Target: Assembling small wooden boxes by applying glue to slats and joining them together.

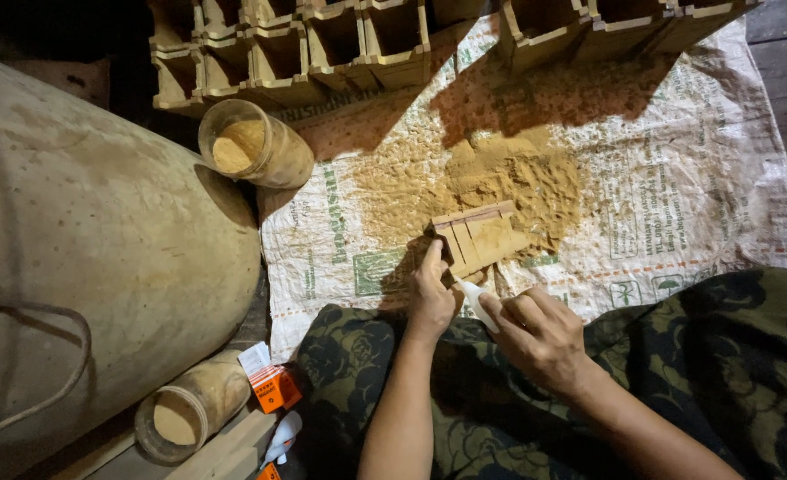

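Steadying a small wooden frame (480, 238) with the left hand (429, 298), fingers pressed against its near corner, not closed around it. Pinching a small white tool (477, 302) in the right hand (540, 336), tip aimed at the frame's near edge. Lying tilted on a heap of tan sawdust (500, 182), the frame shows thin slats side by side, dusted over.

Likely to slide or tip on the loose, crumbly heap if pushed hard from one side; thin slats could crack under too much pressure from the tool.

Spread beneath: a printed woven sack (678, 178), crinkled and coarse. Beyond it: stacked open wooden boxes (340, 44), square-celled, rough-sawn. At left: a big rounded drum (91, 249), smooth and dull, plus two jars (253, 142) holding pale powder. Across the lap: dark floral cloth (722, 356).
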